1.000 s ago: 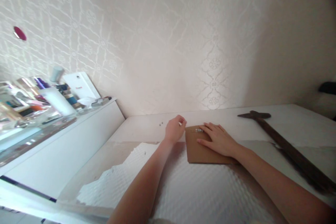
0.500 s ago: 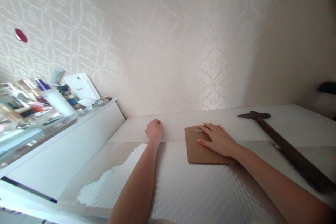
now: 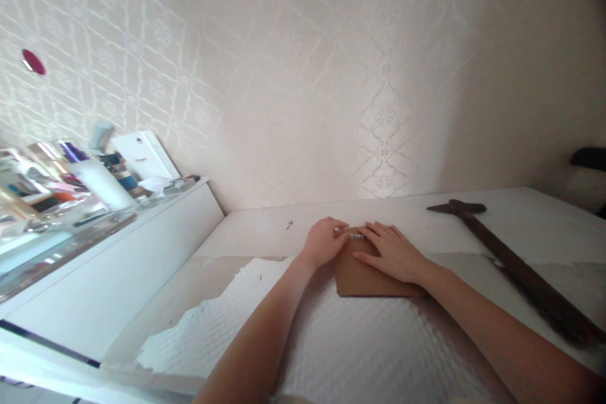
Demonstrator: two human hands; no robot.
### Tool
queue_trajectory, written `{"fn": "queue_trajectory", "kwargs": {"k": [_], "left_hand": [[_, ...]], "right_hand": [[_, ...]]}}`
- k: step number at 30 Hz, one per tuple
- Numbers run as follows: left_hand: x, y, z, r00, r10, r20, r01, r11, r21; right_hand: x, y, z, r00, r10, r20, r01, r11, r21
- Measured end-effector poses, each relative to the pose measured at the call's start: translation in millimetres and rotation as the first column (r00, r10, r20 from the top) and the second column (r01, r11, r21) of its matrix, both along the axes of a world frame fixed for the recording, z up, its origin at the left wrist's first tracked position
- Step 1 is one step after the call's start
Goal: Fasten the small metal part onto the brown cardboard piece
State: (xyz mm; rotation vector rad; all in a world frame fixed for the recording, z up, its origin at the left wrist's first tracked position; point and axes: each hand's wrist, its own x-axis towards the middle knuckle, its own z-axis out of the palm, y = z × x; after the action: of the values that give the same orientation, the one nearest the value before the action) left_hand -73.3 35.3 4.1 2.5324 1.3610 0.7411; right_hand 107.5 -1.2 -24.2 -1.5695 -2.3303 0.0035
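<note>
While the right hand (image 3: 396,252) splays over flat brown cardboard (image 3: 356,279) overlapping dimpled white sheeting (image 3: 369,344), the left hand (image 3: 326,242) curves at the cardboard's corner, grip unclear.

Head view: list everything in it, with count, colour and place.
Cardboard: one, brown, under the right hand
Row of bits: several, pale, on the cardboard's far part
Loose bits: a few, greyish, on the table left of the left hand
Sheet: one, white, on the table
Hammer: one, dark brown, on the table's right side
Table: one, whitish, against the wall
Cabinet: one, white, left
Box: one, white, on the cabinet
Clutter: many, mixed, on the cabinet
Disc: one, crimson, on the wall
Wall: patterned, beige, behind
Left hand: one, at the cardboard's left edge
Right hand: one, flat on the cardboard
</note>
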Motion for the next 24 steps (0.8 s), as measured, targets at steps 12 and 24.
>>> {"fn": "queue_trajectory", "kwargs": {"k": [12,24], "left_hand": [[9.5,-9.1,0.3,0.997,0.042,-0.067,-0.041,0.999,0.002],[-39.7,19.3,8.5,0.816,0.569,0.100,-0.571,0.821,-0.010]], "right_hand": [[0.0,0.5,-1.5,1.000,0.015,-0.006,-0.015,1.000,0.003],[-1.0,-1.5,3.2,1.000,0.008,-0.007,-0.008,0.999,-0.032]]}}
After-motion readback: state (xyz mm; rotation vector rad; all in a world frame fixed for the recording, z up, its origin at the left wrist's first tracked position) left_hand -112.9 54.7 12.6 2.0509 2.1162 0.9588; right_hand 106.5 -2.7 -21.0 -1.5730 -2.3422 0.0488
